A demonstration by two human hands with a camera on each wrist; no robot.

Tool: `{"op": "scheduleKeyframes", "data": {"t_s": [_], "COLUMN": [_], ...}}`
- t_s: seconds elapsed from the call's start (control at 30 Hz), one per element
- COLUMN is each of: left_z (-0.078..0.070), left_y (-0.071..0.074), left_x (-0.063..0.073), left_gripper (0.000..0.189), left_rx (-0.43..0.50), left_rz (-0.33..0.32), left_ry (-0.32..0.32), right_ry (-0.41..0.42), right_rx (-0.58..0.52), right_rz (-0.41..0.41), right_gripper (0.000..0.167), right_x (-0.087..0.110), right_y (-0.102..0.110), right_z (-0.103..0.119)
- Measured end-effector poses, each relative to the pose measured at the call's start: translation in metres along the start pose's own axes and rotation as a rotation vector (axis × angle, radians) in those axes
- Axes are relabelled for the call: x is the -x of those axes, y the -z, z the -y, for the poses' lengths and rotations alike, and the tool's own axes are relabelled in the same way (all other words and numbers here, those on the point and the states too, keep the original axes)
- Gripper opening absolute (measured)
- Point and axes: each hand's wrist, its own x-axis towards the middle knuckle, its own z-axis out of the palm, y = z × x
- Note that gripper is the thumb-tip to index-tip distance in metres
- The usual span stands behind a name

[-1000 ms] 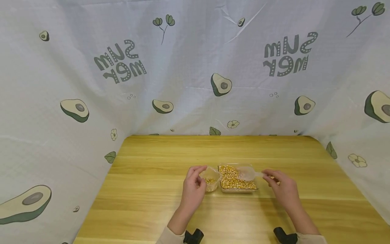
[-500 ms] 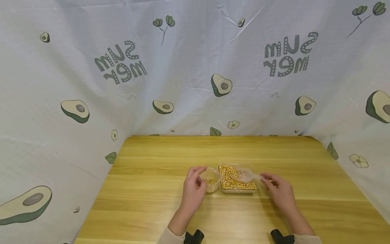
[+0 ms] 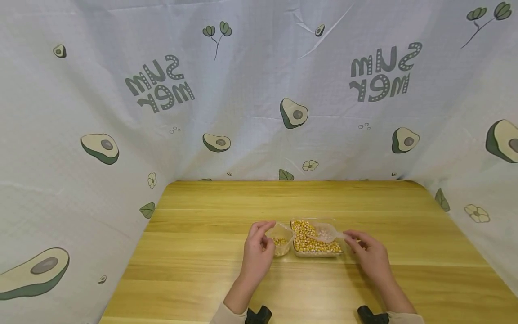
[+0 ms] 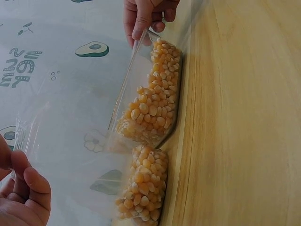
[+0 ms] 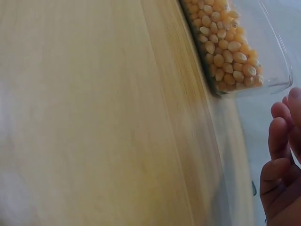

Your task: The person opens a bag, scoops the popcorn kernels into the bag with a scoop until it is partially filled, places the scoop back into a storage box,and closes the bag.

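My left hand pinches the upper edge of a clear plastic bag, which stands on the table with corn kernels in its bottom. Right beside the bag sits a clear rectangular container, heaped with corn kernels higher on one side. With thumb and fingers, my right hand grips the handle of a translucent scoop at the container's right side. The scoop's bowl lies in among the kernels, its front partly buried. In the right wrist view the scoop is hidden behind the fingers.
A wooden table bears the bag and container near its middle. Behind and at both sides hangs a pale cloth printed with avocados. Black wrist mounts sit at both sleeves.
My right hand has moved a little to the left, and the scoop's bowl has shifted and tilted within the kernels. The left hand and the bag have stayed nearly still.
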Motion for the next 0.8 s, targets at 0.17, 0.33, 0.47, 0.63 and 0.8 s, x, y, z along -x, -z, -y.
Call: {"op": "scheduleKeyframes", "data": {"t_s": [0.17, 0.33, 0.47, 0.63, 0.8], "left_z": [0.0007, -0.0005, -0.0019, -0.0021, -0.0009], "left_y": [-0.0007, -0.0003, 0.0, 0.0002, 0.0], "left_x": [0.0005, 0.0012, 0.0018, 0.002, 0.0026], "left_gripper": [0.045, 0.045, 0.045, 0.045, 0.044], "left_rx": [0.003, 0.0, 0.001, -0.001, 0.005], "left_rz": [0.0, 0.007, 0.008, 0.008, 0.009], "left_ry": [0.0, 0.015, 0.024, 0.029, 0.029], "right_ry": [-0.056, -0.128, -0.164, -0.191, -0.224], "right_rx": [-0.047, -0.104, -0.145, -0.196, -0.277], "right_rz": [0.01, 0.032, 0.044, 0.044, 0.061], "right_gripper": [0.025, 0.029, 0.034, 0.034, 0.034], "right_x": [-0.0001, 0.0, 0.0015, 0.0034, 0.0053], "right_y": [-0.0012, -0.0009, -0.001, -0.0025, -0.0032], "right_z": [-0.0015, -0.0037, -0.0051, -0.0064, -0.0058]}}
